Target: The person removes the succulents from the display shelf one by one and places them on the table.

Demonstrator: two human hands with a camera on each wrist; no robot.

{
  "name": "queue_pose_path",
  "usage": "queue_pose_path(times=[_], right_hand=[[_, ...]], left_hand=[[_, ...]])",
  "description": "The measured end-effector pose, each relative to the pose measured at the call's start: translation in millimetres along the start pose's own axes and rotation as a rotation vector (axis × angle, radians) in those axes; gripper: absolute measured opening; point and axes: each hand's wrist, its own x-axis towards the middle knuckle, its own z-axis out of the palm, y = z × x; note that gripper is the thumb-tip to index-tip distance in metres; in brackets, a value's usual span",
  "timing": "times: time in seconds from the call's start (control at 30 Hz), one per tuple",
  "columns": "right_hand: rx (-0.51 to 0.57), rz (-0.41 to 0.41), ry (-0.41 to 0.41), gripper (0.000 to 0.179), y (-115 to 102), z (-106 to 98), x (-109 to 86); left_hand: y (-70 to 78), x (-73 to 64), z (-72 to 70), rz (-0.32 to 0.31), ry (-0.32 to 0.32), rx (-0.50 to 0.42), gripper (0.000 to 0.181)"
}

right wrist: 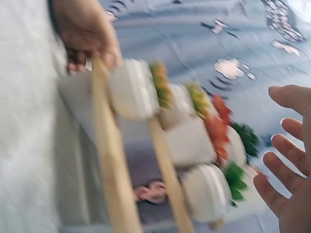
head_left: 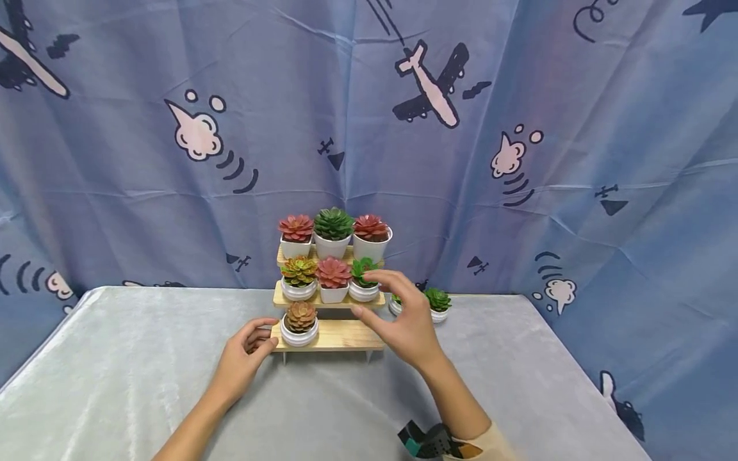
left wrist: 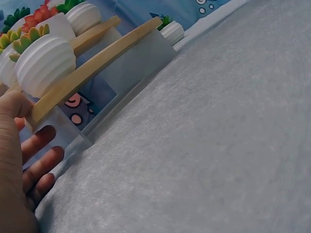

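A three-tier wooden plant stand (head_left: 348, 336) holds several potted succulents in white pots. My left hand (head_left: 245, 352) grips the left end of its lowest board, as the left wrist view (left wrist: 73, 90) also shows, with thumb and fingers on either side of the wood. Close to that hand, a brownish-orange succulent (head_left: 300, 324) sits at the left of the lowest tier. My right hand (head_left: 406, 323) is held up with fingers spread and nothing in them, beside the small green succulent (head_left: 363, 291) at the right of the middle tier. In the right wrist view, the right hand (right wrist: 291, 150) looks apart from the pots.
Behind my right hand, a green succulent (head_left: 438, 304) in a white pot stands on the table, with another pot (head_left: 394, 306) partly hidden next to it. A pale cloth (head_left: 144, 371) covers the table. A blue patterned curtain (head_left: 277, 128) hangs along the back.
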Motion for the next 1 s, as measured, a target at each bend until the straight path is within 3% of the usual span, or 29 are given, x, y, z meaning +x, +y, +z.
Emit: queue_pose_path(times=[0.47, 0.8, 1.0], right_hand=[[0.069, -0.032, -0.119, 0.061, -0.6, 52.4, -14.0], [0.047, 0.036, -0.158, 0.063, 0.0, 83.7, -23.9], [0.010, 0.058, -0.168, 0.064, 4.5, 89.2, -29.7]], left_hand=[[-2.0, 1.0, 0.6, 0.019, 0.022, -0.011, 0.029], [-5.3, -1.8, -7.2, 0.030, 0.038, -0.002, 0.029], [-7.8, 2.2, -1.0, 0.044, 0.007, -0.018, 0.029]])
